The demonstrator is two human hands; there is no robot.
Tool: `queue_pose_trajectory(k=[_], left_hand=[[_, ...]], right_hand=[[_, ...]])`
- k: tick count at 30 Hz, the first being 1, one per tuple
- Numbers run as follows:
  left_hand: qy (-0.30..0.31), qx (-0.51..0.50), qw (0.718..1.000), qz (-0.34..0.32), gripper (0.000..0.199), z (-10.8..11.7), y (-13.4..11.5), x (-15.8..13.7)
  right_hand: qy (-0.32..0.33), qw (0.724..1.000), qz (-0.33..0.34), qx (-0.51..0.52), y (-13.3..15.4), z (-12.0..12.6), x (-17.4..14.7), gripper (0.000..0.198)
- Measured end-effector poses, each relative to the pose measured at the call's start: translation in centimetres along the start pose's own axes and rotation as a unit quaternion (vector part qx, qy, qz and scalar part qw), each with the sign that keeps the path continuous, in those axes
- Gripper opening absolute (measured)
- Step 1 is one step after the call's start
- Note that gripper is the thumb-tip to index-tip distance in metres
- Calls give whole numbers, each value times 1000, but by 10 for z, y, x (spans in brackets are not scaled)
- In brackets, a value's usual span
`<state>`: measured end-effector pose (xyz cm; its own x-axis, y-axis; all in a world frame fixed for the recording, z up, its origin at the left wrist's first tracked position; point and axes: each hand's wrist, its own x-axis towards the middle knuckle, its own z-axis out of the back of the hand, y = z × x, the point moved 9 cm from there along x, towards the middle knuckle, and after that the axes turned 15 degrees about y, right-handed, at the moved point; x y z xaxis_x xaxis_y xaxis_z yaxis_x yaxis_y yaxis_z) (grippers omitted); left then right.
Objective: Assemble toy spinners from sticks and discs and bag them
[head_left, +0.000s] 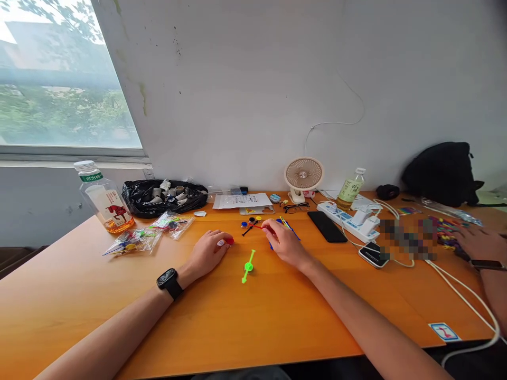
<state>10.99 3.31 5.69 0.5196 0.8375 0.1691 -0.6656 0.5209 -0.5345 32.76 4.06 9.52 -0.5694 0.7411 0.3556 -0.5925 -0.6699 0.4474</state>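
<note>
My left hand (208, 253) is closed in a pinch on a small red disc (229, 240), and a bit of white shows beside it at the fingertips. Between the thumb and fingers of my right hand (287, 244) is a thin red plastic arrow (256, 226), its tip pointing left. On the table between both hands lies a bright green arrow spinner (248, 267) with a round hub. Just beyond are a blue disc (244, 225), a yellow disc (259, 218) and a black arrow (249, 230). Blue and yellow strips (290, 227) lie partly hidden behind my right hand.
Clear bags of coloured parts (134, 241), a large tea bottle (105, 203) and a black plastic bag (164, 198) stand left. Behind are papers (241, 200) and a fan (303, 177). To the right are a phone (327, 227), a power strip (348, 222), cables and another person's hand (481, 245).
</note>
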Motion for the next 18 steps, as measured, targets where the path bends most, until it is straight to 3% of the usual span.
queue_pose_trajectory(k=[5, 10, 18], left_hand=[[-6, 3, 1000, -10, 24, 0, 0, 0], [-11, 6, 1000, -10, 22, 0, 0, 0], [-15, 8, 1000, -11, 21, 2, -2, -1]], right_hand=[[-22, 995, 22, 99, 21, 7, -6, 19], [2, 980, 18, 197, 43, -10, -13, 10], [52, 971, 38, 232, 64, -29, -20, 8]])
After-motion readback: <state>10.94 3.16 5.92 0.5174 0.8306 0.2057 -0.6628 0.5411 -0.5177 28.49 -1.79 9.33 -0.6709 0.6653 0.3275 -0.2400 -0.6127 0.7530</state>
